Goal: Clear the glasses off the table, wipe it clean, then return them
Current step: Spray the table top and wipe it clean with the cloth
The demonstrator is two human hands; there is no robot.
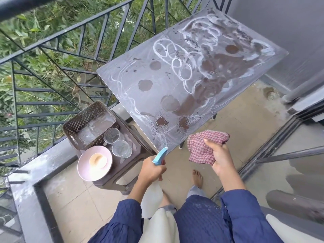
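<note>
The dark table (192, 95) is dusty, with white powder streaks, round clean rings and wet spray spots near its front corner. No glasses stand on it. Two clear glasses (114, 135) (121, 148) sit on a brown stool (129, 165) to the table's left. My left hand (151, 170) grips a spray bottle (158, 156) with a blue nozzle aimed at the table's near corner. My right hand (219, 155) holds a bunched red checked cloth (203, 146) just below the table's front edge.
On the stool also stand a brown perforated basket (73, 127) and a pink plate (84, 163) with a pale round item. A black metal railing (52, 50) runs along the left. A floor drain (272, 95) and sliding-door track lie right. My bare foot (198, 178) is below the table.
</note>
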